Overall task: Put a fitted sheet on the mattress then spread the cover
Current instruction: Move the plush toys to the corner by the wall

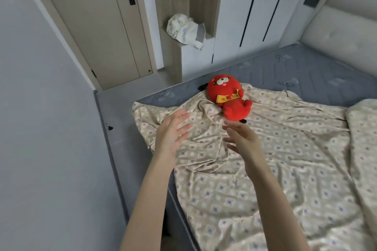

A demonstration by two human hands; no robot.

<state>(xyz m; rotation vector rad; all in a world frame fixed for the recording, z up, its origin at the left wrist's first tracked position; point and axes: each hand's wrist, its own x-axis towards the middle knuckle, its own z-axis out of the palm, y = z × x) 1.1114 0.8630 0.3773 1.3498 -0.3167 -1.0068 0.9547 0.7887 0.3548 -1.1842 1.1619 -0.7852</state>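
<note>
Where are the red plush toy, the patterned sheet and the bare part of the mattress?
red plush toy (234,106), head view, on its red body below the yellow band.
patterned sheet (275,159), head view, on a flat stretch near its middle.
mattress (295,67), head view, on its bare grey top beyond the sheet.

Bed with grey quilted mattress (295,67), bare behind the red plush toy (227,98) and out to the padded headboard (336,32). Beige patterned sheet (265,159) spread loose and wrinkled over the mattress, under the toy and in front of it. Thicker bunched fabric (363,132) of the same pattern, well to the right of the toy.
</note>
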